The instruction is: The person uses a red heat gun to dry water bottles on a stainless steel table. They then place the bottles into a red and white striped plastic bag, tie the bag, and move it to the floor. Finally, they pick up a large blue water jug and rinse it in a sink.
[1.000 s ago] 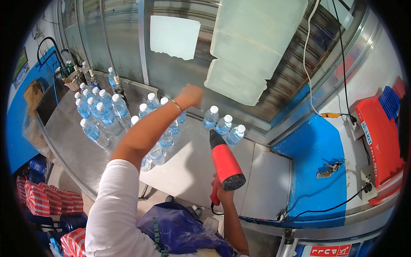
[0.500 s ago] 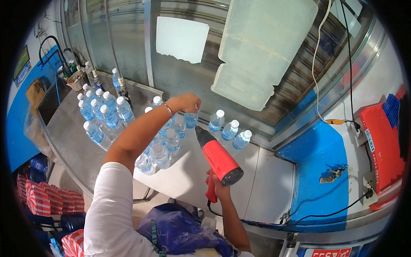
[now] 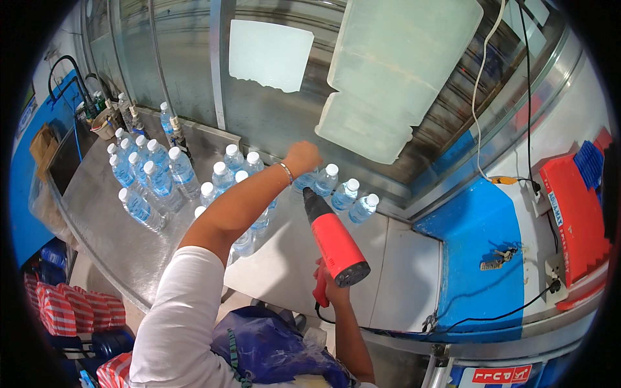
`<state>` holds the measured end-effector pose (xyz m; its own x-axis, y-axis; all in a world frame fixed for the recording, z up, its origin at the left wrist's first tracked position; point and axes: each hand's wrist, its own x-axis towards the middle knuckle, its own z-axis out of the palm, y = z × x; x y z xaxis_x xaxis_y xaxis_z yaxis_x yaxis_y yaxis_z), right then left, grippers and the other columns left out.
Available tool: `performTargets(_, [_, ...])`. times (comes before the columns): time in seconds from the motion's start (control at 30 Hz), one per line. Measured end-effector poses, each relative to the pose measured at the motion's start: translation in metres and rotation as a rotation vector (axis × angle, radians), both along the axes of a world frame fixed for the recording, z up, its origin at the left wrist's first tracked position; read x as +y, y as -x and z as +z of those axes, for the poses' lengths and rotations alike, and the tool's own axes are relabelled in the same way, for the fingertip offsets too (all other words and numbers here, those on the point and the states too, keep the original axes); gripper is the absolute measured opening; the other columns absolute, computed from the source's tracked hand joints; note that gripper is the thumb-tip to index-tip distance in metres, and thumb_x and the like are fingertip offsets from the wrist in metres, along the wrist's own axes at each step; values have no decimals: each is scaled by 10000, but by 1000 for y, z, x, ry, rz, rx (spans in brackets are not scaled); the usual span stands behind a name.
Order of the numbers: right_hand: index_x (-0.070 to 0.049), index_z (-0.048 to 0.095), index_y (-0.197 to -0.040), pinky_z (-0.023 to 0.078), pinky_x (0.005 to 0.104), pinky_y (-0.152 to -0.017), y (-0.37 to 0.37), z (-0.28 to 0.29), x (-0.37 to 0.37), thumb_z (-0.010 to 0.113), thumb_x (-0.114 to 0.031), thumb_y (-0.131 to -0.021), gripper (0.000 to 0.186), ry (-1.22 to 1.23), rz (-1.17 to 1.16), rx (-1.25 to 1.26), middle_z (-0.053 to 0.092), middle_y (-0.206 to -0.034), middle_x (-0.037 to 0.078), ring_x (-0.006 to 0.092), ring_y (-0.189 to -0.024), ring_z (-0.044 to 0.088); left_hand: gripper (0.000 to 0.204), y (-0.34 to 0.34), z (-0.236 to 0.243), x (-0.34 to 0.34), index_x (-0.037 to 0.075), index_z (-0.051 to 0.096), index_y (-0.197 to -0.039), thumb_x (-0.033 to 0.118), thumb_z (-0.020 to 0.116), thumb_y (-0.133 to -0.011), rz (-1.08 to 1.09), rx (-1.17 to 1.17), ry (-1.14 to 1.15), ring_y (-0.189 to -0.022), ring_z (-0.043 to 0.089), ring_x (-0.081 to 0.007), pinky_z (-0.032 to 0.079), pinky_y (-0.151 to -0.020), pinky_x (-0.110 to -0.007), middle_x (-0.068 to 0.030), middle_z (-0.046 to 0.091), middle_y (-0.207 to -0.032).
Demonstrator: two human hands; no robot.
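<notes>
My left hand [image 3: 303,159] is closed over the top of a clear water bottle [image 3: 304,180] with a blue label; the cap is hidden under my fingers. Gripped by its handle, a red heat gun [image 3: 337,249] is in my right hand [image 3: 332,290], its black nozzle pointing up at that bottle. Just right of it, three white-capped water bottles [image 3: 345,196] stand in a slanting row. Partly behind my left forearm, several more capped water bottles [image 3: 223,176] are gathered on the table.
Another group of bottles [image 3: 153,169] stands on the metal table [image 3: 90,194] at the left, near filling taps [image 3: 176,132]. A glass partition [image 3: 272,116] rises behind the table. At the right is a blue-and-white wall [image 3: 472,252] with keys, a socket and black cables.
My left hand has moved right with the bottle, bringing it up beside the three-bottle row. The heat gun stays nearly where it was, with its nozzle toward the bottle.
</notes>
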<state>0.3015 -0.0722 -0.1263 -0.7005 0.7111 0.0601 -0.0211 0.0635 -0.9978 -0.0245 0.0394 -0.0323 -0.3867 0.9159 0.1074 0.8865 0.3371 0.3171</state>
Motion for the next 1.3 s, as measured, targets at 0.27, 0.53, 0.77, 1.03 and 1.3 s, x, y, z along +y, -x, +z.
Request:
performTargets(0.27, [2, 552, -1122, 513, 322, -678, -4, -29, 4, 526, -201, -958, 262, -407, 43, -211, 620, -968, 101, 174, -748, 620, 383, 21, 44, -57, 25, 709, -892, 370, 755, -731, -284, 168, 422, -884, 666, -352, 518, -772, -446, -183, 694, -906])
performTargets(0.53, [14, 497, -1198, 531, 333, -591, -20, 7, -5, 567, -435, -921, 532, 351, 141, 183, 615, -966, 164, 214, -704, 632, 300, 35, 33, -107, 47, 709, -917, 129, 770, -635, -552, 37, 274, -899, 655, -328, 512, -784, -412, -145, 692, -909])
performTargets(0.77, [23, 461, -1233, 533, 335, -572, -46, 2, -11, 567, -503, -906, 628, 285, -42, 235, 614, -959, 175, 220, -686, 633, 307, -1, 35, -76, 37, 700, -930, 218, 738, -685, -505, -47, 201, -878, 659, -341, 514, -774, -421, -169, 685, -870])
performTargets(1.03, [26, 471, -1216, 533, 337, -585, -113, -1, -15, 597, -492, -901, 619, 260, -218, 196, 613, -967, 165, 217, -685, 633, 414, -87, 22, -14, -42, 653, -779, 362, 594, -849, -290, -37, 238, -713, 688, -322, 545, -670, -409, -183, 661, -662])
performTargets(1.3, [28, 503, -1168, 532, 332, -613, -149, -1, -30, 599, -510, -893, 612, 237, -243, 207, 609, -977, 150, 210, -705, 636, 467, -143, 27, -1, -63, 659, -726, 344, 524, -911, -218, -213, 150, -525, 669, -257, 569, -633, -347, -159, 648, -602])
